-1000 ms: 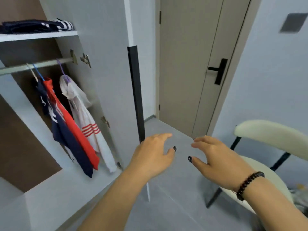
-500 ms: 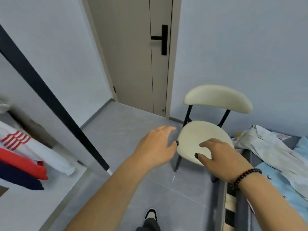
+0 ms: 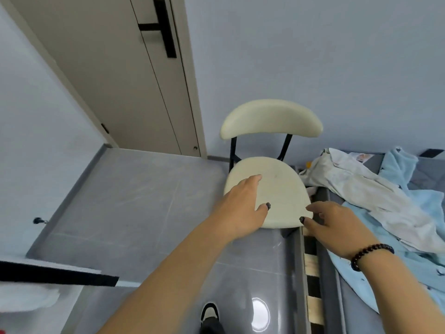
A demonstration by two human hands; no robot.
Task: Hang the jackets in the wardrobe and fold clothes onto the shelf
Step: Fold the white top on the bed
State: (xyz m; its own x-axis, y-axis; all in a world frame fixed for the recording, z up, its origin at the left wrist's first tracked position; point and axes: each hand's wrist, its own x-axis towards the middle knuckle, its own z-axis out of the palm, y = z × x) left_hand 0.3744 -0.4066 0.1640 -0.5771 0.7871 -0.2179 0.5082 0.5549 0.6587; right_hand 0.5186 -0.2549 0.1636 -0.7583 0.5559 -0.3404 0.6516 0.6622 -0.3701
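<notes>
Both my hands reach forward, empty, with relaxed fingers. My left hand (image 3: pixel 242 206) hovers over the front left of a cream chair seat. My right hand (image 3: pixel 337 225), with a dark bead bracelet on the wrist, is at the seat's front right corner, beside the bed edge. On the bed at the right lie a crumpled off-white garment (image 3: pixel 375 189) and, partly under it, a light blue fleece garment (image 3: pixel 419 227). The edge of the wardrobe door (image 3: pixel 57 277), white with a black strip, shows at the lower left. The hanging jackets are out of view.
A cream chair (image 3: pixel 284 179) with black legs stands against the blue wall, close to the bed frame (image 3: pixel 310 273) with its wooden slats. A closed beige door (image 3: pixel 134 75) with a black handle is behind. Grey tiled floor (image 3: pixel 134 201) lies at the left; my shoe (image 3: pixel 209 314) shows below.
My view has swung right and down, away from the wardrobe and its hanging jackets, to the chair and bed. Both hands have stayed out in front, empty.
</notes>
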